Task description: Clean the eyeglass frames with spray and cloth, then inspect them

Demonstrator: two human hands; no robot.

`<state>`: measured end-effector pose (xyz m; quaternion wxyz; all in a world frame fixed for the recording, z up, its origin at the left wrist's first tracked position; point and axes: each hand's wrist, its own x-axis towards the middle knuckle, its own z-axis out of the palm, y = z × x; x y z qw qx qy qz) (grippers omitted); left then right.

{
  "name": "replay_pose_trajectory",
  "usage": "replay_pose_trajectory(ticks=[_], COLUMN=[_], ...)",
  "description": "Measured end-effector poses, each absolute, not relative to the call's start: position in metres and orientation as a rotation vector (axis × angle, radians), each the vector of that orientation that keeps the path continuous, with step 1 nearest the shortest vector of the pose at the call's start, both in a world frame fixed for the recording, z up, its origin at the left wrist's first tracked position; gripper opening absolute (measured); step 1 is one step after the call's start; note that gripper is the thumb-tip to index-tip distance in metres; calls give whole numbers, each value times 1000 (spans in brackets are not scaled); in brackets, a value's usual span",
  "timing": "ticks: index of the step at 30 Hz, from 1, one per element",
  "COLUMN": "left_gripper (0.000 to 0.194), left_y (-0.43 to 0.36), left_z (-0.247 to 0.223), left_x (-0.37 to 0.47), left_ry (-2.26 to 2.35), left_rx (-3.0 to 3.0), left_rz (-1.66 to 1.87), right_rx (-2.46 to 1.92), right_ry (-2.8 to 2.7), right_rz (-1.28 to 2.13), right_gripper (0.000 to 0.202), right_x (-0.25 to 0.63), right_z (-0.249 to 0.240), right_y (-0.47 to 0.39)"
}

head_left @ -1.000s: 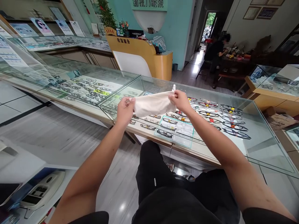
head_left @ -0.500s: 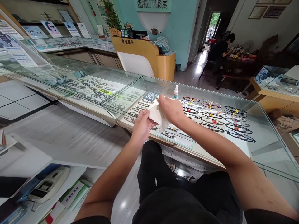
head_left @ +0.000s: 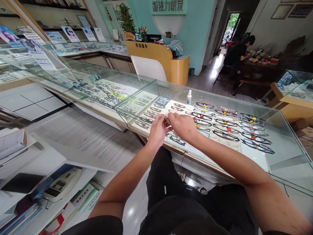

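Note:
Above the glass display case (head_left: 254,106), my left hand (head_left: 158,130) and my right hand (head_left: 182,124) meet with fingers pinched together. Between them is a pale cloth, mostly hidden by the fingers, with only a small part showing. Whether anything is inside the cloth cannot be seen. Behind my right hand a small white spray bottle (head_left: 189,98) stands upright on the glass. Rows of eyeglasses (head_left: 226,135) lie inside the case, right of my hands and around them. A dark blue sign (head_left: 162,101) lies beyond my left hand.
A yellow and white counter (head_left: 156,54) stands behind the case. At the back right a person (head_left: 236,54) in black sits at a cluttered table. Shelves at the lower left hold a beige device (head_left: 62,184), folders and a dark tray (head_left: 23,182).
My right hand has come down closer to my left hand. The cloth, spread out between them before, is now bunched and mostly covered. The camera view has shifted slightly left.

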<state>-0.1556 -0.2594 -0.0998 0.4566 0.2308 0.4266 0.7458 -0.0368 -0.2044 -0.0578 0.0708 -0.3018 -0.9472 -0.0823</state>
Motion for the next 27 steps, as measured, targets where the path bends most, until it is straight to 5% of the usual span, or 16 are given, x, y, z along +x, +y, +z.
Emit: replay_pose_trajectory(ticks=[16,27], left_gripper=[68,63], left_y=[-257,-262], left_z=[-99,-95], left_x=[-152,-170], left_ry=[1208,1125], left_rx=[725,929], left_rz=[1794,1685], right_rx=[-1056,-776], right_ry=[-2790,-2600], right_rz=[-85,595], right_gripper=[33,19], right_x=[-35,-3], right_z=[-49,-35], right_y=[-215,-213])
